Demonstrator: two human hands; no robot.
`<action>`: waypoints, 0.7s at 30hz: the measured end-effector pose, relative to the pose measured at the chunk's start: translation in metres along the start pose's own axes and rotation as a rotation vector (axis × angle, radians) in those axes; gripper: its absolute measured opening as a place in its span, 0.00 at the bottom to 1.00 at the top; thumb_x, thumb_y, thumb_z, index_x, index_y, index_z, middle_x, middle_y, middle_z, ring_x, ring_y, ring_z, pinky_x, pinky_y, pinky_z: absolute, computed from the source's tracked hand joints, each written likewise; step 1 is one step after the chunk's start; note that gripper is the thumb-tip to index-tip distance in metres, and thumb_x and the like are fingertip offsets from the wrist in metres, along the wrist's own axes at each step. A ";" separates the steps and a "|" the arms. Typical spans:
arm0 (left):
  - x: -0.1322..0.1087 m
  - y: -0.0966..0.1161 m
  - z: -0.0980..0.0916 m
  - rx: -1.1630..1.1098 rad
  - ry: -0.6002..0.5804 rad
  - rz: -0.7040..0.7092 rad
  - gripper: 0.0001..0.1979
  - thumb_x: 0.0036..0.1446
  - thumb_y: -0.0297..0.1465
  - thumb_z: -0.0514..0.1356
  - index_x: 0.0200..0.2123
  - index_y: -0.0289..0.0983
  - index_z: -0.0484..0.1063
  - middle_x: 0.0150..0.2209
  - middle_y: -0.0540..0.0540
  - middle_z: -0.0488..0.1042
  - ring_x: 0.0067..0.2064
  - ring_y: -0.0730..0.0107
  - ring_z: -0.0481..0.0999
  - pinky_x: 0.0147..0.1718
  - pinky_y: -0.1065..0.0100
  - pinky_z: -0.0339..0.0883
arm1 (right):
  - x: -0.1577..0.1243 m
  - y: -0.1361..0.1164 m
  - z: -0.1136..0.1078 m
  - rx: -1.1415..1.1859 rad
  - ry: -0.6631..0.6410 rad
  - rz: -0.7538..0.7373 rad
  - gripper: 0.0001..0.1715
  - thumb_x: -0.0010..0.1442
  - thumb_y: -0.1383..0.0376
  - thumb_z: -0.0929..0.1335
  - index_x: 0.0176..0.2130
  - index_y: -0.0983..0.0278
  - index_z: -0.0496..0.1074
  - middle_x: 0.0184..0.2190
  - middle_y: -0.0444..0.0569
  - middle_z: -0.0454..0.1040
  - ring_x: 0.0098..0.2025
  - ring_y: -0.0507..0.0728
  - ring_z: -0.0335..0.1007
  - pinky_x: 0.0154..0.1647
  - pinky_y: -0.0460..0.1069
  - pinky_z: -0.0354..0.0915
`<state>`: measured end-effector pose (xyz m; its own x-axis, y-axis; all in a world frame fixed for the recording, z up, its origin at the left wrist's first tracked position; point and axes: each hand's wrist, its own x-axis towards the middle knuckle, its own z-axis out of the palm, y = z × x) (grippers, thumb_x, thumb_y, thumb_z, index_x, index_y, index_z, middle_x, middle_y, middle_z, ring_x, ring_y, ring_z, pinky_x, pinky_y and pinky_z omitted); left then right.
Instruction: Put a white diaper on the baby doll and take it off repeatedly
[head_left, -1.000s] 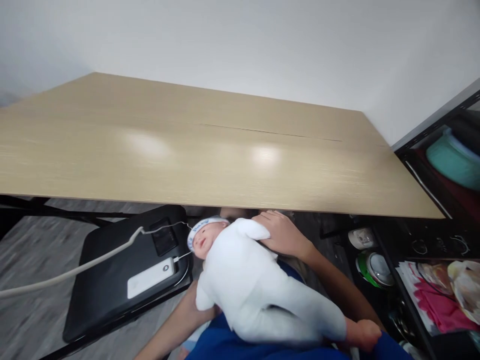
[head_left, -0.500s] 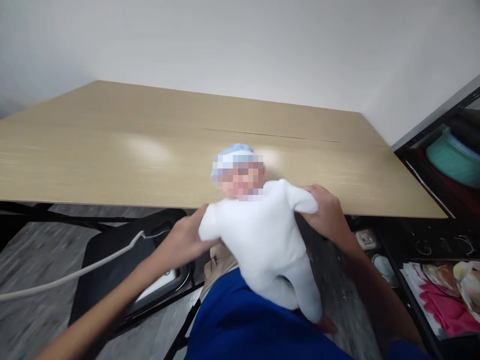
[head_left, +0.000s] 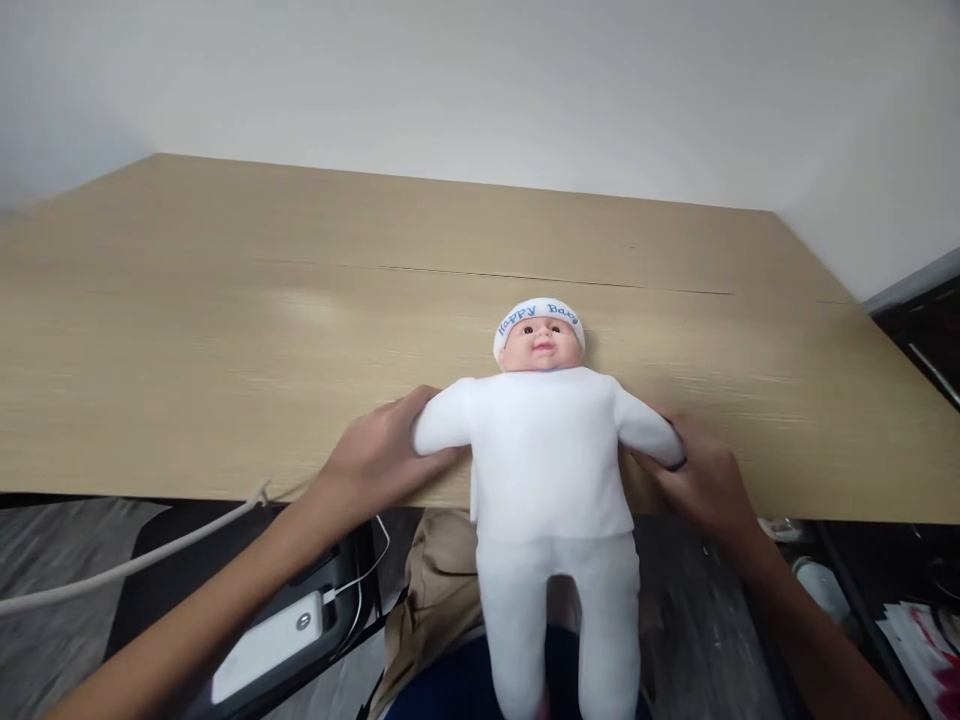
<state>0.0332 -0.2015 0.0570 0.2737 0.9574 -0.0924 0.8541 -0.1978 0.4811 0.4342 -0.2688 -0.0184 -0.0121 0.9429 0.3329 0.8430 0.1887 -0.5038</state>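
White-clothed baby doll (head_left: 551,455) partway over the tan wooden tabletop (head_left: 225,350)
Left hand (head_left: 382,445) and right hand (head_left: 709,485) have fingers gripping its arms (head_left: 446,418), not yet released.

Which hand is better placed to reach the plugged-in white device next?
Probably the left hand: it is nearer the white device, on the same side of the doll. The right hand is beyond the doll. Both hold the doll by its arms, though.

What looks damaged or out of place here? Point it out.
A thin dark line crosses part of the tabletop beyond the doll. It looks odd because it interrupts the plain surface; crack or seam, I cannot tell.
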 end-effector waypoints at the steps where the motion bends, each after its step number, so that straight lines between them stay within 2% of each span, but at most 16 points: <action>1: 0.000 -0.005 0.003 -0.013 0.018 0.011 0.26 0.62 0.49 0.62 0.55 0.39 0.75 0.47 0.40 0.85 0.46 0.44 0.85 0.42 0.57 0.73 | -0.005 0.000 -0.001 -0.003 -0.005 0.027 0.25 0.69 0.47 0.73 0.60 0.52 0.77 0.51 0.54 0.86 0.48 0.72 0.83 0.42 0.61 0.74; 5: 0.007 -0.026 0.012 -0.032 0.062 0.022 0.30 0.61 0.53 0.64 0.57 0.40 0.76 0.50 0.38 0.86 0.49 0.43 0.84 0.42 0.55 0.73 | -0.003 -0.007 -0.005 -0.026 -0.050 0.086 0.22 0.70 0.48 0.71 0.58 0.53 0.77 0.48 0.54 0.86 0.45 0.72 0.84 0.39 0.60 0.73; 9: 0.033 -0.038 0.015 -0.040 0.101 0.010 0.30 0.62 0.56 0.64 0.58 0.42 0.76 0.52 0.39 0.86 0.50 0.41 0.84 0.42 0.55 0.73 | 0.025 -0.017 -0.006 -0.021 -0.120 0.082 0.22 0.72 0.49 0.69 0.58 0.57 0.76 0.47 0.55 0.85 0.45 0.70 0.83 0.41 0.58 0.72; 16: 0.113 -0.048 0.008 -0.058 0.231 0.116 0.30 0.62 0.57 0.63 0.56 0.41 0.76 0.50 0.41 0.85 0.48 0.45 0.83 0.42 0.57 0.72 | 0.097 -0.007 0.016 -0.072 -0.073 -0.012 0.18 0.73 0.49 0.66 0.49 0.59 0.75 0.43 0.57 0.82 0.44 0.69 0.79 0.43 0.58 0.71; 21: 0.172 -0.060 0.007 -0.047 0.304 0.141 0.31 0.64 0.56 0.62 0.58 0.41 0.76 0.52 0.40 0.85 0.49 0.45 0.83 0.44 0.57 0.71 | 0.154 0.013 0.048 -0.123 0.027 -0.042 0.21 0.72 0.50 0.67 0.53 0.62 0.75 0.48 0.61 0.82 0.49 0.71 0.78 0.48 0.59 0.72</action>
<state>0.0322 -0.0268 0.0065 0.2377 0.9415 0.2388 0.7938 -0.3300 0.5109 0.4178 -0.1079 -0.0121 -0.0360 0.9267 0.3740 0.9017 0.1915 -0.3877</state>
